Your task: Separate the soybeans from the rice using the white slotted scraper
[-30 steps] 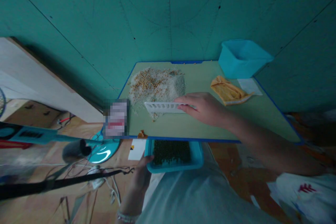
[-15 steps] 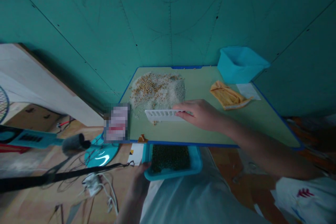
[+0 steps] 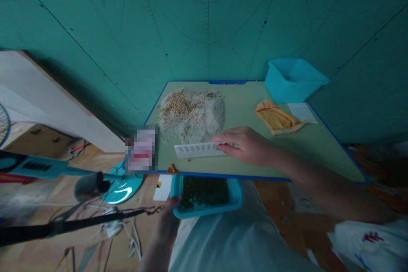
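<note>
My right hand (image 3: 242,144) pinches the right end of a white slotted plastic strip (image 3: 194,150), its long edge down near the tabletop. Just beyond the strip spreads a heap of white rice-like grains (image 3: 210,114) mixed with yellow soybean-like beans (image 3: 181,108). My left hand (image 3: 172,212) grips the left side of a blue plastic basin (image 3: 234,195) below the table's front edge. Small dark green grains (image 3: 205,191) lie inside the basin. The left fingers are partly hidden by its rim.
The pale table (image 3: 242,106) has a blue rim. On its right stand a blue bin (image 3: 295,78), an orange cloth (image 3: 279,119) and white paper (image 3: 302,111). A blurred packet (image 3: 142,149) lies at the left corner. Cables and a blue lid (image 3: 126,189) are on the floor.
My right hand has drawn the white strip toward me, away from the heap and closer to the table's front edge. The basin has shifted slightly left with my left hand.
</note>
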A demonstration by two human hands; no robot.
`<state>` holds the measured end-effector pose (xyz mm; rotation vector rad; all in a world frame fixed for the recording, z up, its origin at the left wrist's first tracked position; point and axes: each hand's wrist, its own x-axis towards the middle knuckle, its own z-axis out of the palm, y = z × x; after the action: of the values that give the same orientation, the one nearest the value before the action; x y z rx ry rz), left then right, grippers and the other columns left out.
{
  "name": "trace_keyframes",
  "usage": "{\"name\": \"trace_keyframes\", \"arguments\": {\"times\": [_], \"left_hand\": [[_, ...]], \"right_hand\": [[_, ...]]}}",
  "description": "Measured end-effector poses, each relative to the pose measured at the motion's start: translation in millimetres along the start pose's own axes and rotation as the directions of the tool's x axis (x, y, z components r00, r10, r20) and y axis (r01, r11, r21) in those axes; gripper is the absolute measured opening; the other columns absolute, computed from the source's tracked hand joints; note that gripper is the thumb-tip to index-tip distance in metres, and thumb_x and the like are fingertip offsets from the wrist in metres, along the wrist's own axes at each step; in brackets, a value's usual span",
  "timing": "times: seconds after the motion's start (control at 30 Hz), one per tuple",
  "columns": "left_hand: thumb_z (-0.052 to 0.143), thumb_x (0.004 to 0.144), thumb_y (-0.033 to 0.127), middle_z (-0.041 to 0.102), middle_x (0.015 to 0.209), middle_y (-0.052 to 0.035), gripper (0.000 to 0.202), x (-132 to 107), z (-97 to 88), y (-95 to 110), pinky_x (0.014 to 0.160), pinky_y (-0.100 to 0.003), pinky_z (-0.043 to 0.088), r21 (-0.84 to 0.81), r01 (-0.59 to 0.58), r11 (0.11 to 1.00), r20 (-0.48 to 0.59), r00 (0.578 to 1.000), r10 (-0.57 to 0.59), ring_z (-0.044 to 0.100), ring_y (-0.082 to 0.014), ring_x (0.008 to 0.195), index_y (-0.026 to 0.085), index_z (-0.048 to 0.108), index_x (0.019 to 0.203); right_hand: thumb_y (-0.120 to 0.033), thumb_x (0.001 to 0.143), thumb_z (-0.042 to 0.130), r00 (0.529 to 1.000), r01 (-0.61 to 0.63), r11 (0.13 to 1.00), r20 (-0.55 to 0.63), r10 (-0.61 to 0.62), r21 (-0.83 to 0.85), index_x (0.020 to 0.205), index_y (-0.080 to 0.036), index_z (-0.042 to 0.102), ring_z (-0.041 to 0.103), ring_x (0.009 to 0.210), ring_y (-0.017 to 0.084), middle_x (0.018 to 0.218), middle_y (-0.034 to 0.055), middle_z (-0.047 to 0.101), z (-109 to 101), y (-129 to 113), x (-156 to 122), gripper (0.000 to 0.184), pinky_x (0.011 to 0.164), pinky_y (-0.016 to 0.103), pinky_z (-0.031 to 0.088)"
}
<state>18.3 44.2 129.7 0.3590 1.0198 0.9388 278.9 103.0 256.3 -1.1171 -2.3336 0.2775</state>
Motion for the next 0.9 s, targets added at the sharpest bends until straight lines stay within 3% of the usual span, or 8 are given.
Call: {"name": "trace_keyframes", "arguments": {"times": [0.17,0.4,0.57,0.9], "left_hand": [[0.064,0.062,0.017,0.075,0.084,-0.0055,0.024,-2.3,2.3,0.2,0.076,-0.037,0.051,-0.005,-0.004,1.0,-0.048,0.999,0.004,0.062,-0.0296,0.094,0.016,0.069,0.085],[0.064,0.06,0.017,0.075,0.079,-0.0048,0.016,-4.3,6.0,2.8,0.07,-0.035,0.053,0.029,0.0,1.0,-0.04,0.999,0.001,0.065,-0.029,0.087,0.017,0.07,0.075],[0.061,0.062,0.014,0.075,0.072,-0.0023,0.019,-4.5,7.4,3.1,0.07,-0.033,0.053,0.039,-0.069,0.997,-0.027,0.997,0.07,0.064,-0.0275,0.089,0.018,0.07,0.079],[0.061,0.063,0.015,0.075,0.081,-0.0018,0.019,-1.6,3.5,1.3,0.074,-0.035,0.051,0.032,-0.018,0.999,-0.038,0.999,0.02,0.063,-0.0269,0.092,0.019,0.07,0.08]], "right_hand": [[-0.023,0.085,0.048,0.999,0.03,0.999,-0.013,-0.03,0.013,0.103,-0.018,0.061,0.062,0.083,0.014,0.093,0.0044,0.068,-0.3,0.8,-3.9,0.023,0.071,0.024,0.044],[-0.022,0.084,0.048,0.996,-0.028,1.0,-0.086,0.029,0.01,0.103,-0.017,0.06,0.063,0.085,0.015,0.096,0.0052,0.068,1.7,7.5,-1.7,0.023,0.072,0.024,0.044],[-0.022,0.084,0.048,0.998,-0.008,1.0,-0.061,0.009,0.013,0.101,-0.017,0.061,0.062,0.086,0.015,0.096,0.005,0.068,3.0,7.6,0.5,0.022,0.073,0.024,0.044],[-0.021,0.084,0.049,0.999,0.038,0.999,-0.029,-0.037,0.025,0.102,-0.018,0.061,0.062,0.083,0.014,0.093,0.0041,0.068,2.3,2.8,-2.9,0.022,0.073,0.024,0.044]]}}
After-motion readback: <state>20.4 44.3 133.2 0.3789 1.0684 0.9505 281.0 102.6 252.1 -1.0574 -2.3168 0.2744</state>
